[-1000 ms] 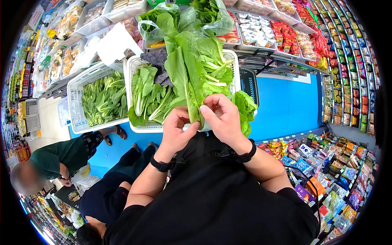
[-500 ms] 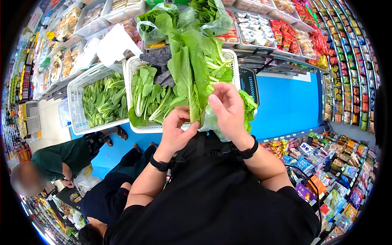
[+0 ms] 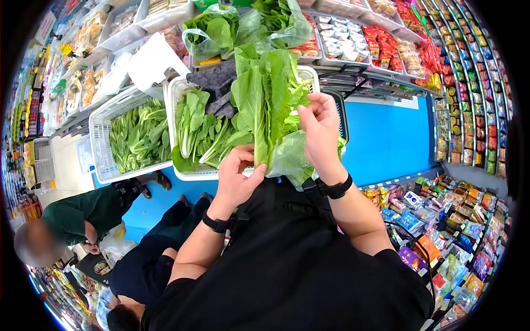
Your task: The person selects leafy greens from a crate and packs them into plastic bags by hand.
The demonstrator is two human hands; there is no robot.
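My left hand (image 3: 243, 171) is closed round the stem end of a bunch of long-leaf lettuce (image 3: 266, 105), whose leaves point away from me over a white basket (image 3: 200, 174). At the bunch's right edge, my right hand (image 3: 321, 129) has thumb and fingers curled together; whatever lies between the fingertips is hidden. A clear plastic bag (image 3: 292, 157) with greens inside hangs just under that hand. Within the basket, bundles of bok choy (image 3: 194, 118) lie left of the lettuce, below a dark grey cloth (image 3: 218, 88).
Another white basket of greens (image 3: 141, 132) stands to the left. Bagged leafy vegetables (image 3: 276, 25) sit beyond, before bins of packaged snacks (image 3: 342, 41). A dark scale-like device (image 3: 338, 107) is at right. Two people (image 3: 83, 215) are at lower left; snack shelves (image 3: 447, 231) fill the right.
My right hand has moved up and right, away from the stem end. The leaves in my left hand now spread wider, and more of the plastic bag shows.
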